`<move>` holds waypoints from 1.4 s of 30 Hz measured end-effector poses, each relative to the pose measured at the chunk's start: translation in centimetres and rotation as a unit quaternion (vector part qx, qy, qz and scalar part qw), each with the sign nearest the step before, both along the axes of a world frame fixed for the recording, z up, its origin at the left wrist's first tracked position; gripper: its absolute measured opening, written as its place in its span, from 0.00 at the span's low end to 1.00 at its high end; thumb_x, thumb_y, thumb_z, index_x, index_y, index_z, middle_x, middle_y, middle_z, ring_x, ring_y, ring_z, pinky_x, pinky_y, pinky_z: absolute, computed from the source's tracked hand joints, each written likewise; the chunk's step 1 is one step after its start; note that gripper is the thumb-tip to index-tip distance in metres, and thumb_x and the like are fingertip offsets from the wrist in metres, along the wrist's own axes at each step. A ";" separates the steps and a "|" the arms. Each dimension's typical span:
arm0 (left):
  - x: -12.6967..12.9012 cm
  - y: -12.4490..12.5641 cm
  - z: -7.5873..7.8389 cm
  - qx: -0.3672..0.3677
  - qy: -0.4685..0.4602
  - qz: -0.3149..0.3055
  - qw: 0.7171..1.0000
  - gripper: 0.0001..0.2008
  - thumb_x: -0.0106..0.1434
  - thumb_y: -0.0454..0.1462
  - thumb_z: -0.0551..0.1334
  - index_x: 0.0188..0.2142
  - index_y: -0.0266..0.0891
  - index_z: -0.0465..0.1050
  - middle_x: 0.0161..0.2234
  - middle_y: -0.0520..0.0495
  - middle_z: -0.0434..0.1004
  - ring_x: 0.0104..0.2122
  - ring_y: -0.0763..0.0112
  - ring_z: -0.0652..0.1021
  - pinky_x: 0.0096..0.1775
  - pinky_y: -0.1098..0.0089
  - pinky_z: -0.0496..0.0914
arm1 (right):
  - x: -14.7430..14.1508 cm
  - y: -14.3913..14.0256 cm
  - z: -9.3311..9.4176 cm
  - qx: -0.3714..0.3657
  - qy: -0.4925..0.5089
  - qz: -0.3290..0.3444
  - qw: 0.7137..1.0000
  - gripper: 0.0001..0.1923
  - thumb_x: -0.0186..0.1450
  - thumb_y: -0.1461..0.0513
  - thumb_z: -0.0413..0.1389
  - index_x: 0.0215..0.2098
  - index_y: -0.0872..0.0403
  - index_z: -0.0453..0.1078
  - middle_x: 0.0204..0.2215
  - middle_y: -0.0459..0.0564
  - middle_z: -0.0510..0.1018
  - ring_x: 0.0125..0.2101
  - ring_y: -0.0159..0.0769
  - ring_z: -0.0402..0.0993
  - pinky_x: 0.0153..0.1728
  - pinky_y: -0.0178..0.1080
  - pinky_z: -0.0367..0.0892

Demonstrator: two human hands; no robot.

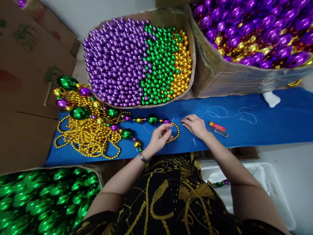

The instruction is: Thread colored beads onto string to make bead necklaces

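My left hand is closed in a pinch on a bead strand, just right of the larger purple, green and gold beads. A loop of small gold beads curves out from under its fingers, and a short pale tip stands above them. To the right, my right hand is closed with its fingertips together on a thin white thread, whose short end points toward my left hand. Loose thread curls over the blue cloth beyond it. The exact grip points are too small to make out.
A heap of gold bead strands lies left on the blue cloth. Behind stands a box of purple, green and gold beads. A red-yellow lighter and a small metal tool lie right. Green beads fill a lower box.
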State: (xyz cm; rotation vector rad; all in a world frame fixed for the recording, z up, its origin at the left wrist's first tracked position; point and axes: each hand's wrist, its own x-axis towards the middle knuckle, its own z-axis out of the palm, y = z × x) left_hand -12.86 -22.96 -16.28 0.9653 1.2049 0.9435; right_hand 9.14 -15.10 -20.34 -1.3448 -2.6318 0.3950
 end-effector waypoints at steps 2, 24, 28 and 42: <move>0.3 0.1 0.0 -0.025 -0.020 0.006 0.999 0.21 0.59 0.48 0.66 0.44 0.35 0.72 0.28 0.51 0.74 0.28 0.75 0.78 0.33 0.73 0.77 | -0.3 0.0 -0.4 0.002 -0.011 -0.006 1.000 0.15 0.71 0.54 0.49 0.41 0.49 0.77 0.42 0.54 0.78 0.41 0.42 0.69 0.38 0.41 0.67; 1.3 -0.2 0.1 0.168 0.134 0.018 0.976 0.11 0.63 0.43 0.64 0.36 0.38 0.77 0.35 0.46 0.81 0.33 0.71 0.78 0.37 0.70 0.73 | -5.0 -7.4 7.0 -0.062 0.335 -0.183 0.922 0.06 0.69 0.56 0.51 0.36 0.48 0.68 0.39 0.48 0.81 0.37 0.38 0.79 0.40 0.42 0.74; 1.2 -0.2 0.2 0.181 0.146 0.017 0.972 0.09 0.63 0.42 0.63 0.35 0.38 0.78 0.34 0.46 0.80 0.32 0.72 0.77 0.34 0.72 0.71 | -4.9 -7.5 7.2 -0.056 0.334 -0.174 0.925 0.06 0.69 0.58 0.51 0.36 0.48 0.68 0.39 0.48 0.81 0.37 0.37 0.79 0.41 0.41 0.74; 1.2 -0.3 0.3 0.218 0.173 0.021 0.960 0.08 0.64 0.40 0.63 0.35 0.38 0.78 0.33 0.47 0.80 0.30 0.74 0.77 0.33 0.74 0.70 | -5.0 -7.3 7.4 -0.043 0.314 -0.160 0.935 0.06 0.69 0.58 0.51 0.36 0.49 0.68 0.38 0.48 0.81 0.35 0.35 0.79 0.40 0.39 0.73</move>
